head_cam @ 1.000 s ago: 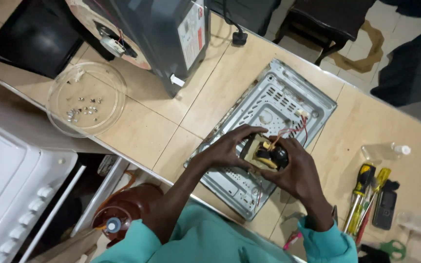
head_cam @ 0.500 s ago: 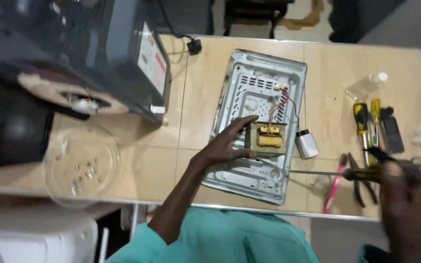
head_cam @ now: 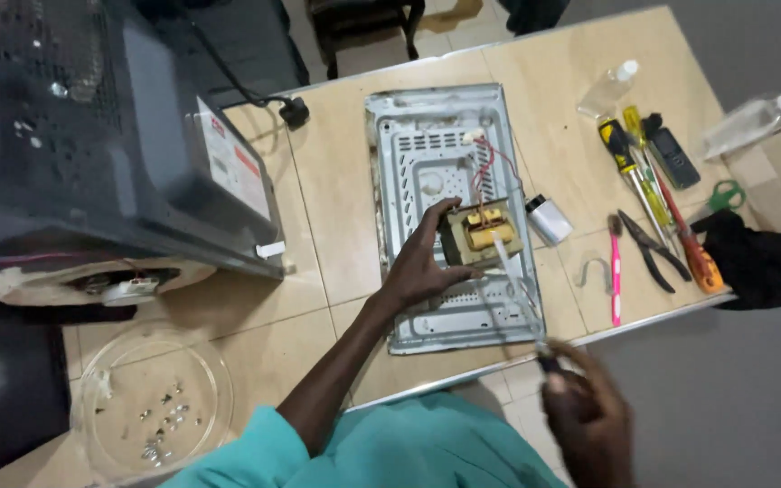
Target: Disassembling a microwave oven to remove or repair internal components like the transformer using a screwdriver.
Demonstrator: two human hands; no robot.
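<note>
My left hand [head_cam: 422, 262] rests against the left side of a small transformer [head_cam: 481, 233] with a yellow core and red wires, which sits on a grey perforated metal base plate [head_cam: 427, 149]. My right hand [head_cam: 585, 411] is at the table's near edge, shut on a long screwdriver [head_cam: 517, 289] whose blurred shaft reaches up to the transformer. A silver capacitor [head_cam: 549, 220] lies just right of the plate.
A dark microwave body [head_cam: 110, 136] stands at the left, its black cord and plug [head_cam: 293, 110] beside it. A glass turntable plate [head_cam: 154, 398] holds several screws. Screwdrivers [head_cam: 630, 172], pliers [head_cam: 653, 248], a pink tool [head_cam: 615, 271], scissors, bottles and black cloth lie at right.
My right hand has come back from the tools at the right with a screwdriver and now points it at the transformer. The left hand stays on the transformer.
</note>
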